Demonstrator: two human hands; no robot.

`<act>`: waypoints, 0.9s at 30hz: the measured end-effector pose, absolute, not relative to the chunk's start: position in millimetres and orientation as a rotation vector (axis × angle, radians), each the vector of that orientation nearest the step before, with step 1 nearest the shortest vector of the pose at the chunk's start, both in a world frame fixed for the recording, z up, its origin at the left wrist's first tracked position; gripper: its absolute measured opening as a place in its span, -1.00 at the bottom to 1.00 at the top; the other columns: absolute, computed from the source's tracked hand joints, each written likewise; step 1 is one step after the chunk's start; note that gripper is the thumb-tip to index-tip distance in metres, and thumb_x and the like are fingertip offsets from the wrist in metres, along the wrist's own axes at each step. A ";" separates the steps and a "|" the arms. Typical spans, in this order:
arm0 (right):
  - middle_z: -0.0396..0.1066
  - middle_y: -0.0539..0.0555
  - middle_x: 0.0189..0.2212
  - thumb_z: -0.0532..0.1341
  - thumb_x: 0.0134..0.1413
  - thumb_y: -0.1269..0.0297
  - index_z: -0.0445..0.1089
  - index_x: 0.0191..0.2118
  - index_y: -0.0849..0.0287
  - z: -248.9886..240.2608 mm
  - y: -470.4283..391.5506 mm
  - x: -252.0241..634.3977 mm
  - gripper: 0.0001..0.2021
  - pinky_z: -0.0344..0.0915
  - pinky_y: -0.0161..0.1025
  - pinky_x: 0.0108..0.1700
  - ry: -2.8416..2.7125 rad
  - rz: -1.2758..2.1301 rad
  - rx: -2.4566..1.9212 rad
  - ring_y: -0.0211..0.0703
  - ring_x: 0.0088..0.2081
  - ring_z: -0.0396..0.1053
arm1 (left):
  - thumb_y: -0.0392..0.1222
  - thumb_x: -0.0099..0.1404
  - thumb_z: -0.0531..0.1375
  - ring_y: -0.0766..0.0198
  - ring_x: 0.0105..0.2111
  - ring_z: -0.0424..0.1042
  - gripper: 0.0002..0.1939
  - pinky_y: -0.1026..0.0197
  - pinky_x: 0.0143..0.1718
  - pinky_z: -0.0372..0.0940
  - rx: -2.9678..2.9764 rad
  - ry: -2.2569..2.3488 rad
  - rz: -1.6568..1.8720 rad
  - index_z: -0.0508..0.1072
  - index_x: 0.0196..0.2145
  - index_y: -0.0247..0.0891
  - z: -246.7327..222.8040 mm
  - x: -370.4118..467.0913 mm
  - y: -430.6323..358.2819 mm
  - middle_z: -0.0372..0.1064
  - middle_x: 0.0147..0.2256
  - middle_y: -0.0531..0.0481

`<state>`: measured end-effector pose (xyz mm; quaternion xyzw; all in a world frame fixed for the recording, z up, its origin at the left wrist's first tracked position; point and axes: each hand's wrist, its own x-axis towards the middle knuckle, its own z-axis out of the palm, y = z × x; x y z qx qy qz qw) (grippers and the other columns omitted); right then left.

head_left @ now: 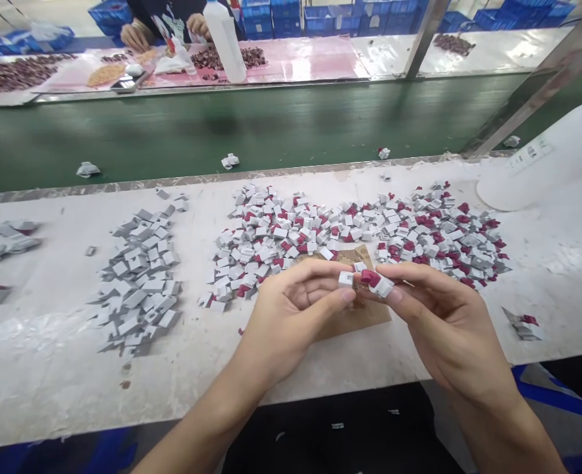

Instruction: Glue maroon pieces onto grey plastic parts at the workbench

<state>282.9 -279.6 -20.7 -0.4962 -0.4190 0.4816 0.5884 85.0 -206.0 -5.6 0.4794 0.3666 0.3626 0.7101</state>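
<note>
Between thumb and fingers, my left hand (295, 316) pinches a small light-grey plastic housing (346, 280). My right hand (439, 322) grips a similar grey part with a dark-red piece (377, 283) on it, its red end turned toward the left hand's part. The two parts are close together; whether they touch is unclear. Beneath the hands lies a brown cardboard piece (374, 319) on the white table. Behind them spreads a wide heap of grey-and-red parts (281, 227). To the left sits a heap of plain grey housings (140, 283).
A green conveyor belt (172, 128) runs beyond the table, with a few small parts on it. At right stands a large white container (548, 158) near a metal post (532, 82). Across the belt, a person's hands (137, 34) rest near a white bottle (226, 43).
</note>
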 end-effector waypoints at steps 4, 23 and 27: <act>0.79 0.04 0.04 0.50 0.47 0.23 0.80 0.07 -0.19 -22.3 -279.7 283.4 -0.83 0.79 -0.02 0.12 -0.990 1.086 -1.164 0.05 0.05 0.79 | -0.18 0.40 0.57 0.01 -0.01 0.82 -0.81 0.08 0.07 0.74 1.080 0.818 0.782 0.78 -0.05 -0.17 -8.6 85.0 -205.5 0.81 -0.07 -0.09; 0.77 0.10 -0.04 0.48 0.44 0.21 0.79 0.13 -0.06 9.7 -205.9 308.7 -0.77 0.74 -0.01 -0.07 -1.470 1.113 -1.323 0.00 -0.12 0.73 | -0.11 0.30 0.54 0.06 -0.40 0.69 -0.85 0.09 -0.42 0.58 1.548 0.964 0.488 0.78 -0.18 -0.12 22.4 73.5 -125.6 0.73 -0.34 -0.08; 0.70 0.21 0.18 0.34 0.47 0.45 0.68 0.31 0.11 9.6 -93.6 335.8 -0.60 0.67 0.05 0.12 -1.593 0.498 -1.888 0.04 0.00 0.71 | -0.09 0.38 0.48 0.07 -0.11 0.69 -0.78 0.02 0.01 0.60 1.884 1.442 0.702 0.75 -0.11 -0.28 21.3 98.2 -43.1 0.74 -0.15 -0.11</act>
